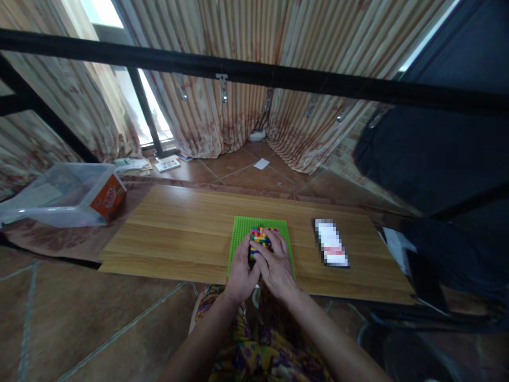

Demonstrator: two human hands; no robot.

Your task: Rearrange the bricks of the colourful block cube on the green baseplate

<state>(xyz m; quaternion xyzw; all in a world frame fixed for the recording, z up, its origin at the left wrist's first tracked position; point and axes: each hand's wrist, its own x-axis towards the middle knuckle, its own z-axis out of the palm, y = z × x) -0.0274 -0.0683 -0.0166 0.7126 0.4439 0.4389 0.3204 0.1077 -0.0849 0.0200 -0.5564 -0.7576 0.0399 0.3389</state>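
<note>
While both hands sit on the brick build, here's the state:

left hand: left hand [239,271] rests on the near-left part of the green baseplate [240,233], fingers curled against the left side of the multicoloured brick block [262,236]. Grasping or just pressing: cannot tell, the fingertips are hidden.
right hand: right hand [275,265] lies over the near-right part of the block, fingers spread forward across its top and right edge. Flat, touching the bricks; a closed grip is not visible, so cannot tell.
hands relation: thumbs meet just in front of the block, hands touching each other.
brick block: small studded patch of red, yellow, green, blue and pink bricks, sitting on the baseplate near its middle; near half is covered by the hands.
baseplate: lies flat on the wooden board [178,233], near the board's front edge, roughly centred.
board: lies low over a tiled floor [79,318].
blurred card: white-and-red flat item [331,242] on the board, right of the baseplate, well apart from the hands.
plastic bin: clear tub [59,193] with an orange box [108,197] at its end, off the board's far-left corner.
background: striped curtains [246,63] behind a black bar [254,71].
</note>
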